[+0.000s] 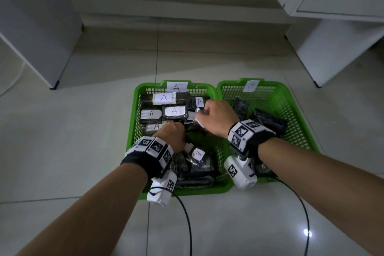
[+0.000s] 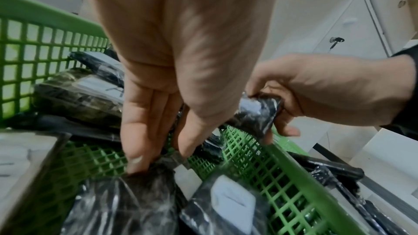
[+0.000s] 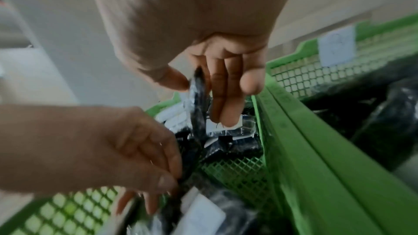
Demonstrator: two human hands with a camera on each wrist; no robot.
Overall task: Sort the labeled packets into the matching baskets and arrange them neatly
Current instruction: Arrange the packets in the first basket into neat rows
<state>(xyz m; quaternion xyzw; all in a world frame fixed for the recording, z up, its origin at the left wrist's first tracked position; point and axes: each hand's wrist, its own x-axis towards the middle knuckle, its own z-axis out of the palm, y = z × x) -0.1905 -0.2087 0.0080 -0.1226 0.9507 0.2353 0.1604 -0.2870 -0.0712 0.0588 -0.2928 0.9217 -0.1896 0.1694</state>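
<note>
Two green baskets stand side by side on the floor: basket A (image 1: pixel 133 127) on the left and basket B (image 1: pixel 291 100) on the right, each with a paper letter at its far rim. Dark wrapped packets with white A labels (image 1: pixel 174 111) lie in rows at the back of basket A, and loose ones (image 1: pixel 198 155) are piled at its front. My left hand (image 1: pixel 174 129) reaches down into basket A and pinches the edge of a dark packet (image 2: pixel 135 194). My right hand (image 1: pixel 200 114) grips another dark packet (image 2: pixel 260 113) above basket A's right side. Label-down dark packets (image 1: pixel 268 119) lie in basket B.
A white cabinet (image 1: pixel 31 27) stands at the back left and another (image 1: pixel 332 48) at the back right. Pale floor tiles (image 1: pixel 83 131) surround the baskets. Black cables (image 1: pixel 187 224) trail from the wrist cameras across the near floor.
</note>
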